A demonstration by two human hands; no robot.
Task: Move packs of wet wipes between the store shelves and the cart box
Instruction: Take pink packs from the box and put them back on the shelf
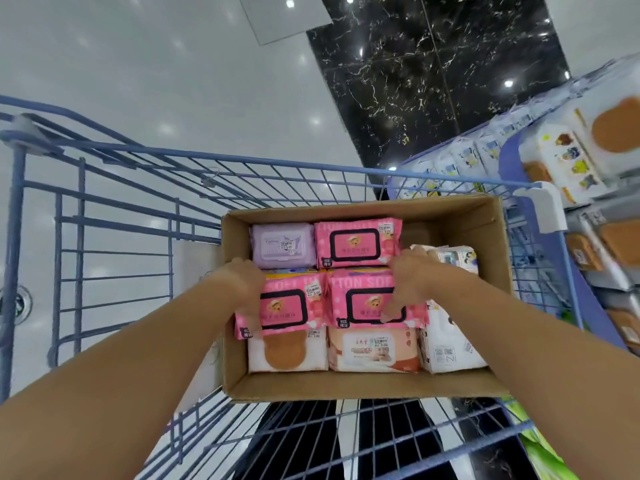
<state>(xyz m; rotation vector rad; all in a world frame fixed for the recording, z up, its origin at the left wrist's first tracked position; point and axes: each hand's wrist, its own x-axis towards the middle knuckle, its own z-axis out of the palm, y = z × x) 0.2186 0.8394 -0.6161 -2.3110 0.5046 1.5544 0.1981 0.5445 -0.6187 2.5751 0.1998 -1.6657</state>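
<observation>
Pink packs: we hold two pink wet-wipe packs side by side and touching over the middle of the box, the left pink pack [282,304] and the right pink pack [372,303], each with a black-framed lid facing up.
Left hand: our left hand [246,285] grips the left pink pack at its outer left edge, fingers curled over the top and the thumb down its front corner.
Right hand: our right hand [410,282] grips the right pink pack from its upper right side, fingers bent and spread over the lid.
Where they sit: both packs overlap the near row below them, so they lie on top of the other packs or just above them; we cannot tell which.
Cardboard box: the open cardboard box [363,388] stands in the right part of the cart.
Far row: a purple pack [282,245] lies beside a third pink pack [358,242].
Near row: a white pack with a brown lid [287,349], a peach pack [374,349] and a white upright pack [448,344] stand along the near wall.
Cart: the blue wire cart [277,165] surrounds the box.
Shelves: at right, the store shelves [509,150] carry white packs with brown lids [568,147].
Floor: glossy grey tiles [156,64] meet black marble [433,81].
</observation>
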